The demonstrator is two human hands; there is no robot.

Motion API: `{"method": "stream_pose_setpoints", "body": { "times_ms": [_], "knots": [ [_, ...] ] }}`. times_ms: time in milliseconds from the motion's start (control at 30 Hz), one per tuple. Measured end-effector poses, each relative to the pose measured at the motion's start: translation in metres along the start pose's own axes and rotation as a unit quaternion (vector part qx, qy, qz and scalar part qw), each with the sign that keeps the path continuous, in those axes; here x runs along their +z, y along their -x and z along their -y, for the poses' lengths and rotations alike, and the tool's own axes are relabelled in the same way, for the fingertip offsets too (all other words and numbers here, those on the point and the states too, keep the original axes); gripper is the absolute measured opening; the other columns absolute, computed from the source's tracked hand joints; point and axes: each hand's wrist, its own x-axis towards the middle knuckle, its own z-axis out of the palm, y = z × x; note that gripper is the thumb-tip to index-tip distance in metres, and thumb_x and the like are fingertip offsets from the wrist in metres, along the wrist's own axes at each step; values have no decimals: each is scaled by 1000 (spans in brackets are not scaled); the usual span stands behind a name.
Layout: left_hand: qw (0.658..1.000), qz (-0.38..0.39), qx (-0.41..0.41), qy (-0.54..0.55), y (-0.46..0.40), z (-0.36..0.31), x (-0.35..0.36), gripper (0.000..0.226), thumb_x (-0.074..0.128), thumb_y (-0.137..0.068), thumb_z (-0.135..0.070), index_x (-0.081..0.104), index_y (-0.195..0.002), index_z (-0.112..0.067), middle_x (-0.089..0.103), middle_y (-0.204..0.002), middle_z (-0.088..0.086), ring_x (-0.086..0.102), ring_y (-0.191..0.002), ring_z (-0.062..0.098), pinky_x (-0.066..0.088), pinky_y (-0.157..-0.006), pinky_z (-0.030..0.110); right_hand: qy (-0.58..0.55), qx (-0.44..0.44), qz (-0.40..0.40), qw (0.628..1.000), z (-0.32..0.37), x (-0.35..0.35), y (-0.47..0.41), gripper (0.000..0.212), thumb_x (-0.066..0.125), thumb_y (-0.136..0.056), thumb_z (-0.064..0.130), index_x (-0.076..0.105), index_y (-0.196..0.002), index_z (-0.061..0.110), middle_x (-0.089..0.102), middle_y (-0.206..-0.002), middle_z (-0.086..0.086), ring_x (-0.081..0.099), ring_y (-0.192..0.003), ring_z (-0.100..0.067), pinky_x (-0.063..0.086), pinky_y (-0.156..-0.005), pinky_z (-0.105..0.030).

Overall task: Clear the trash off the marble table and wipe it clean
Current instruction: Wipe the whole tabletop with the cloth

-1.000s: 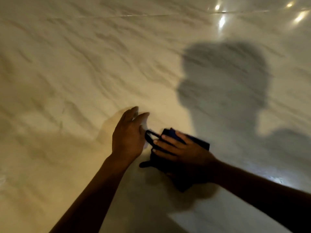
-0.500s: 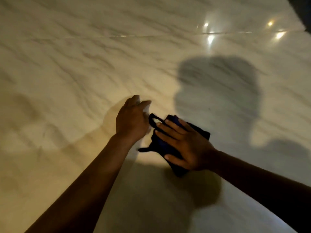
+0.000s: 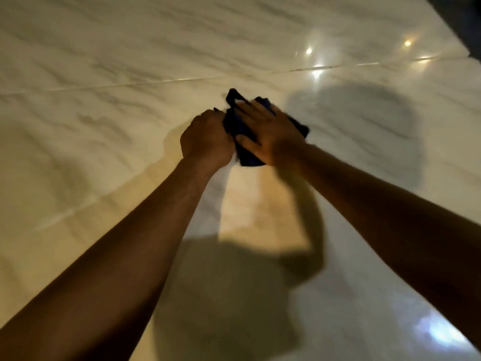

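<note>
A dark blue cloth lies bunched on the glossy marble table, a little beyond the middle of the view. My right hand presses flat on top of it with the fingers spread. My left hand is curled like a fist right against the cloth's left edge. Its fingers are turned away from me, so whether it holds anything is hidden. A black loop of the cloth sticks out past my right fingertips.
A thin seam crosses the marble from left to right behind the hands. The table's far right edge meets a dark area at the top right corner. Ceiling lights glare on the marble at upper right.
Both hands and the cloth have slid away from me across the table. My left hand has curled from an upright, open shape into a fist against the cloth.
</note>
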Motion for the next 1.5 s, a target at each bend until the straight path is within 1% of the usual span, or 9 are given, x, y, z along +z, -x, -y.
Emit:
{"method": "stream_pose_setpoints", "body": {
  "times_ms": [100,267,500,733,800,933,1100,1333,1500],
  "knots": [
    [998,9,52,-37,-15,-11,11,42,51,-97,-26,54,-139,-26,52,-142,2,46,-133,24,41,-107,39,21,76,-91,993,-86,-6,-2,66,34,-97,48,45,-145,5,47,-148,-20,47,-132,-42,34,-111,-55],
    [994,15,82,-74,-38,-55,33,49,48,-96,-49,51,-141,-28,46,-144,7,42,-134,28,40,-104,42,50,318,-62,945,-172,-28,-1,64,27,-93,53,35,-147,18,39,-150,-16,36,-137,-37,25,-113,-57],
    [991,19,110,-77,-57,-123,71,56,47,-95,-54,47,-146,-30,44,-146,8,41,-134,30,40,-104,43,17,137,-44,990,-174,-25,32,67,30,-97,53,35,-153,16,35,-159,-11,32,-145,-32,22,-119,-49],
    [984,33,126,-123,-58,-129,68,55,45,-95,-57,49,-143,-29,47,-142,8,46,-129,31,41,-101,41,57,527,-65,846,-316,-62,138,62,32,-97,49,32,-149,16,32,-154,-20,31,-140,-42,19,-116,-61],
    [982,50,126,-131,-58,-134,64,57,46,-95,-57,47,-144,-29,45,-145,8,46,-131,31,41,-103,40,49,551,-63,831,-295,-59,143,63,32,-98,49,29,-151,14,28,-156,-19,25,-144,-39,16,-117,-62],
    [980,78,127,-132,-50,-133,54,57,46,-97,-57,47,-147,-29,45,-147,8,46,-133,31,40,-105,40,26,386,-77,919,-185,-42,118,69,27,-88,55,38,-146,20,37,-151,-15,35,-138,-36,33,-109,-54],
    [983,49,161,-77,15,-88,29,17,57,-92,-32,73,-95,-28,69,-100,3,66,-94,29,45,-66,32,24,158,-2,987,-28,-8,111,72,23,-95,55,34,-154,15,29,-161,-10,27,-148,-33,19,-119,-57],
    [990,22,131,-41,122,57,-21,37,61,-94,-35,64,-131,-34,53,-144,-5,53,-128,20,48,-98,38,45,294,-39,954,-3,-13,125,66,27,-97,52,33,-153,16,31,-160,-13,29,-145,-35,17,-120,-55],
    [990,85,111,-13,178,112,-49,42,61,-94,-36,61,-135,-32,44,-154,1,38,-142,21,42,-106,40,23,146,6,989,186,10,159,65,31,-101,51,27,-157,19,24,-164,-10,17,-152,-33,13,-121,-56]
  ]
}}
